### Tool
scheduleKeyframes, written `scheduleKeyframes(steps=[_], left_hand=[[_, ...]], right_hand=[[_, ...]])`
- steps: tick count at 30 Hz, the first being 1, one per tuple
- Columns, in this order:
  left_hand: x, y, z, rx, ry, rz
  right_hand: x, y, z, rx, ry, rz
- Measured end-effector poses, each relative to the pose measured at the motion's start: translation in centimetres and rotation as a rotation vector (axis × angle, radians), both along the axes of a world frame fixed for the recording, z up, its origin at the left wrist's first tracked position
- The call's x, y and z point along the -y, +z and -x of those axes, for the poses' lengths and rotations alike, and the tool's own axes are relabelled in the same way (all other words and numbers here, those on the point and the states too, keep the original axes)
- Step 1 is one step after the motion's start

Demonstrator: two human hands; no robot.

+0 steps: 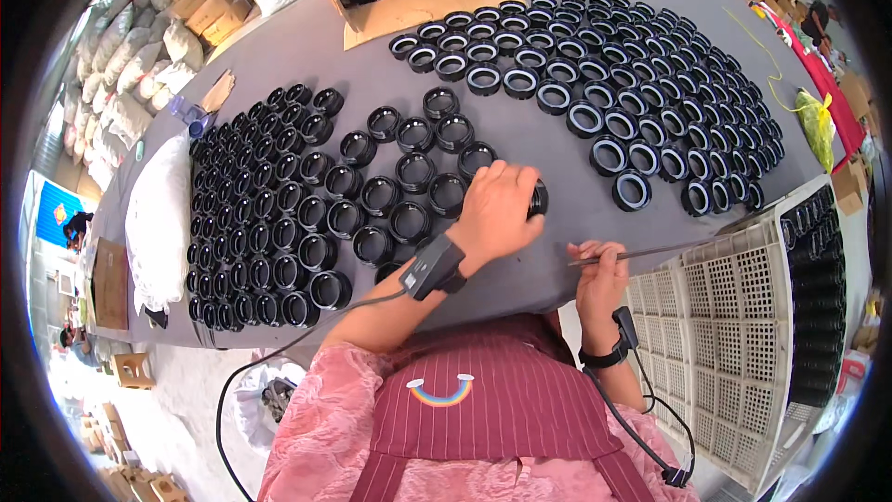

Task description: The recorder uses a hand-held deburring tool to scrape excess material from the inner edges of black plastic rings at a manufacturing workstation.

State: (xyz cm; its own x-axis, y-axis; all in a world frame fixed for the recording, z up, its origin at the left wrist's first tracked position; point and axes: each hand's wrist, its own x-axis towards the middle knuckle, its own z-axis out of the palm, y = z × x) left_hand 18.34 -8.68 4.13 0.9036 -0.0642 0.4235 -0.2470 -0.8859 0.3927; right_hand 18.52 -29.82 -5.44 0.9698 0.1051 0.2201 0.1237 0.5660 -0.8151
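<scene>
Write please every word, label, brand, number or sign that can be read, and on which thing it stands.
No text can be read clearly.
Black device on the left wrist: small pale marking, too small to read.
Blue panel at the far left: orange emblem, too blurred for any words.
Rainbow print on the apron: a picture, no words visible.
Black rings: no writing visible.

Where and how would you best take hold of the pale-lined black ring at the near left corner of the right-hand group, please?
Probably by the outer wall of this pale-lined black ring, pinched across its width from the near left: it lies flat, opening upward, with grey tabletop beside it there, while neighbouring rings stand close behind.
</scene>
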Motion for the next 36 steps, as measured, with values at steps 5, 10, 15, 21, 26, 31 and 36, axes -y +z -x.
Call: scheduleKeyframes(steps=[5, 10, 15, 21, 26, 31, 36], left_hand=[[-1.7, -2.6, -2.4, -0.147, 0.067, -0.343], [-2.6, -0.8, -2.8, -0.219, 0.187, -0.505], [-4.2, 0.0, -5.9, -0.043, 0.124, -0.103], [-13.5, -1.3, -12.3, 0.101, 0.439, 0.069], [-23.0, -2.5, -16.2, 0.024, 0.623, 0.031], [-26.5, -2.0, -19.4, -0.139, 0.669, -0.08], [-26.6, -1.6, -21.3, -0.26, 0.708, -0.188]], right_hand=[[0.2, -0.1, 0.1, 0.108, 0.025, 0.087], [-0.3, 0.0, 0.1, 0.082, 0.008, 0.058], [0.2, -0.2, 0.2, 0.1, 0.014, 0.05], [0.3, -0.5, 0.5, 0.096, 0.042, 0.099], [0.1, 0.7, 0.7, 0.089, 0.044, 0.195], [-0.3, 0.8, 0.7, 0.076, 0.025, 0.252], [-0.3, 0.9, 0.8, 0.03, 0.014, 0.322]])
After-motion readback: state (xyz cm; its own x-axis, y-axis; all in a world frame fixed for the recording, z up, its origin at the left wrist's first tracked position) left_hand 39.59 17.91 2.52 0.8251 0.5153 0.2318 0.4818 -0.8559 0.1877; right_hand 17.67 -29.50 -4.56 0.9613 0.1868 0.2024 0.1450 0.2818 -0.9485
